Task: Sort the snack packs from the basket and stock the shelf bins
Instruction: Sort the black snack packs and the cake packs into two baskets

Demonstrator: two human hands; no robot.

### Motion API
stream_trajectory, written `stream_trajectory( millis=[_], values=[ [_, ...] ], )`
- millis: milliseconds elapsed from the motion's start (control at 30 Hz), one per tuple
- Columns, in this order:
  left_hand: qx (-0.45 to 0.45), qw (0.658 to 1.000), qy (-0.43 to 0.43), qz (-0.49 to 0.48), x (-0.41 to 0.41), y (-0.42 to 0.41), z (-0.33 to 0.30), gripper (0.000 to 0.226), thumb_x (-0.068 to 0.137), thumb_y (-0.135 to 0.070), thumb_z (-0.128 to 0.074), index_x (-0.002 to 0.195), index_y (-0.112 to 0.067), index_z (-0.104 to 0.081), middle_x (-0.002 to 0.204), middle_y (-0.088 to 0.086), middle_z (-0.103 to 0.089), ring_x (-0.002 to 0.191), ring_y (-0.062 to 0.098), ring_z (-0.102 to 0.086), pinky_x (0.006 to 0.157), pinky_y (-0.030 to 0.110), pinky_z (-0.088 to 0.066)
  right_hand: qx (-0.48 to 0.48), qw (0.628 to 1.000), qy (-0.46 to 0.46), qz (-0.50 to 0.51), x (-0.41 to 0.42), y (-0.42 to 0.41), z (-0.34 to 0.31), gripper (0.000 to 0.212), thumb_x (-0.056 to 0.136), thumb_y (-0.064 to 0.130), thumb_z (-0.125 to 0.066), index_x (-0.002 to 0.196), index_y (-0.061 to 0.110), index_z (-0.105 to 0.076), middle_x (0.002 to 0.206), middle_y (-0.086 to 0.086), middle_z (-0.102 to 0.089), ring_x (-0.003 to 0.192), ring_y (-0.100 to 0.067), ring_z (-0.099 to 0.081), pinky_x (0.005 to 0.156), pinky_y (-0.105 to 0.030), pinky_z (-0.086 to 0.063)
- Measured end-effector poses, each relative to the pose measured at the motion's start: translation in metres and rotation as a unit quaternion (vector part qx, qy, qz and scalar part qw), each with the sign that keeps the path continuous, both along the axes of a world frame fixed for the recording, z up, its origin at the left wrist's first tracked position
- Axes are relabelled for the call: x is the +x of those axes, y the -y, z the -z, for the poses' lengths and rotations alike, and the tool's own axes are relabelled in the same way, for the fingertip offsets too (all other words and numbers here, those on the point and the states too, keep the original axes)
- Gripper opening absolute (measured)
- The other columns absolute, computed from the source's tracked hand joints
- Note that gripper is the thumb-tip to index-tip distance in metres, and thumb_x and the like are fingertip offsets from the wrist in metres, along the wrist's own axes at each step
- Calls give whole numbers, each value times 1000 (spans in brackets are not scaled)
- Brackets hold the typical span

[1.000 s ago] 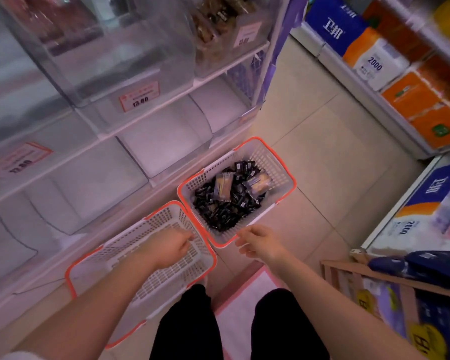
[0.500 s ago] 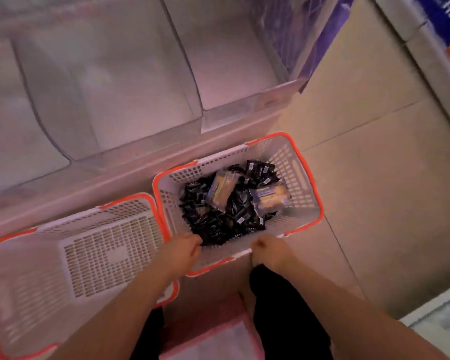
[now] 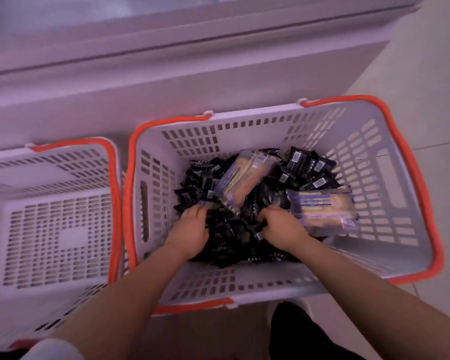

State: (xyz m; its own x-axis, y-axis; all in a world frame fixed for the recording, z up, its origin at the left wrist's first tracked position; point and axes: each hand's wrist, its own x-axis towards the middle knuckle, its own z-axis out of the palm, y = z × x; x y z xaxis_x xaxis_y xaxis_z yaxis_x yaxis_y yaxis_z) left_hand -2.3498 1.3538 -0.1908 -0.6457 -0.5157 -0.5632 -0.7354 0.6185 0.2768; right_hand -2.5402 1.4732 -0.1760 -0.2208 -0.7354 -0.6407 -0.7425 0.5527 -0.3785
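Note:
A white basket with an orange rim (image 3: 411,162) stands on the floor and holds a heap of small black snack packs (image 3: 231,240). Two longer clear packs of pale biscuits lie on top: one (image 3: 244,180) in the middle, one (image 3: 322,209) to the right. Both my hands are inside the basket. My left hand (image 3: 192,229) lies on the black packs with its fingers curled into them, below the middle biscuit pack. My right hand (image 3: 281,227) has its fingers curled round some black packs, just left of the right biscuit pack.
A second white basket with an orange rim (image 3: 112,203) stands empty right beside the first, on the left. The white base of the shelf unit (image 3: 192,74) runs behind both baskets. Tiled floor (image 3: 426,61) lies to the right. My dark trouser leg (image 3: 304,333) is below.
The camera has dropped closer over the baskets. Both hands moved from the near rim of the full basket down into the heap of packs.

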Motion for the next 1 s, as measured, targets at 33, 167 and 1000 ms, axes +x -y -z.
stream_trajectory(
  millis=[33,167,1000],
  values=[
    [10,1000,-2,-6,1,0,5,59,93,-20,-45,145,-7,-18,147,13,-26,134,27,-27,111,31,-26,-7,1000,-12,-20,0,-2,2,37,82,10,-56,119,10,-52,124,-12,-50,113,-30,-50,88,-36,-45],
    [37,999,-6,-23,4,-9,8,66,91,-21,-52,145,-6,-18,137,16,-39,126,29,-38,105,35,-33,16,993,-68,-98,-2,-24,-2,57,83,19,-58,136,17,-37,137,-11,-43,123,-31,-40,96,-37,-38],
    [133,980,-140,-48,-3,-18,19,39,91,-18,-54,126,-3,-48,125,16,-49,116,26,-48,94,25,-34,-72,987,46,135,33,20,9,67,78,36,-72,131,10,-39,127,-12,-51,123,-30,-36,99,-38,-36]
  ],
)
